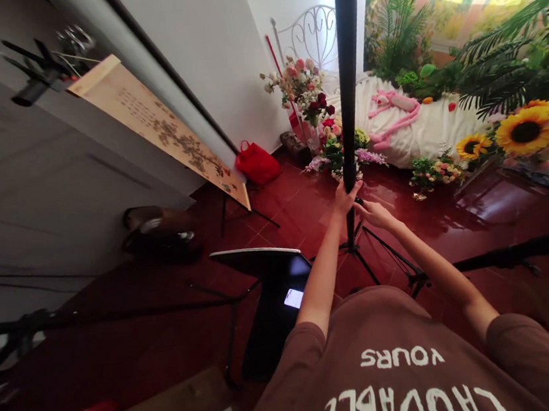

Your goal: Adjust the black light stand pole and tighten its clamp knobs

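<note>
In the head view, the black pole (348,83) is running lengthwise from the top edge, right of centre. The left hand (346,198) is wrapping fingers around it; the right hand (376,213), nearer the knob (359,201), is touching there, whether pinching I cannot tell.

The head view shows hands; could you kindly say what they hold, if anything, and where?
The left hand grips the black pole low on its shaft; the right hand is at the pole's dark fitting, hold unclear.
</note>
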A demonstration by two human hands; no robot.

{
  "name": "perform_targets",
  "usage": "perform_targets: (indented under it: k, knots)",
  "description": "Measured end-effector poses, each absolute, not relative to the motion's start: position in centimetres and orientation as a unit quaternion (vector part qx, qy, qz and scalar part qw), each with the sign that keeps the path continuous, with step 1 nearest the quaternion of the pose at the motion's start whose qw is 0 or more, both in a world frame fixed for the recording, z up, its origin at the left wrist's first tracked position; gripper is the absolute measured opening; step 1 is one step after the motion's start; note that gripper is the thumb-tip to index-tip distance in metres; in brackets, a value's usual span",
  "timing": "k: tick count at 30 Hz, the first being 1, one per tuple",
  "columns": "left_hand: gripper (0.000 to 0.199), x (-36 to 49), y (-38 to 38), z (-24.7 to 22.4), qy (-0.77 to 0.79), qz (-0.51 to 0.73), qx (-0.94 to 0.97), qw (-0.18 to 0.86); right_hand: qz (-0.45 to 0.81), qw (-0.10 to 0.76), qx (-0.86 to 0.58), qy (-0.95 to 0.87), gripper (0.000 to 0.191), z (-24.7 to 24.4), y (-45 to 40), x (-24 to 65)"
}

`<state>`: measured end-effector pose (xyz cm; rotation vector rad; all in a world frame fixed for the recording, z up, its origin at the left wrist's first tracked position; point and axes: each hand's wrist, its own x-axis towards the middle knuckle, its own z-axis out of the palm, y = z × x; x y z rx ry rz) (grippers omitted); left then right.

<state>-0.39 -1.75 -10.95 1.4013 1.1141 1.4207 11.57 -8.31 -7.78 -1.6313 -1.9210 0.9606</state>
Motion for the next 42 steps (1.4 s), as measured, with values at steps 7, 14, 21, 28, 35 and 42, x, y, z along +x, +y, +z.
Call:
perform_targets:
  k: [7,14,21,28,35,42]
  knots:
    - [0.036,-0.6,-1.9,-10.7,0.459,0.554,0.561,0.410,0.726,0.385,-0.464,-0.332,0.058,-9.8,-8.6,9.5]
    - [0.033,-0.4,-2.1,-10.6,0.459,0.567,0.553,0.403,0.844,0.440,-0.289,-0.106,0.038,-11.0,-8.7,9.2]
    - [0.038,-0.3,-1.7,-11.2,0.437,0.575,0.553,0.415,0.853,0.392,-0.314,-0.142,0.045,-9.9,-9.3,10.3]
    - [0.038,0.0,-1.6,-11.1,0.439,0.586,0.547,0.406,0.816,0.499,-0.273,-0.107,0.030,-8.6,-9.3,9.0]
    - [0.039,-0.2,-1.9,-10.7,0.445,0.576,0.557,0.401,0.793,0.548,-0.266,0.006,0.033,-8.3,-9.0,7.7]
    - [0.036,0.0,-2.2,-10.9,0.474,0.561,0.555,0.391,0.808,0.486,-0.310,-0.124,0.026,-8.4,-9.7,8.6]
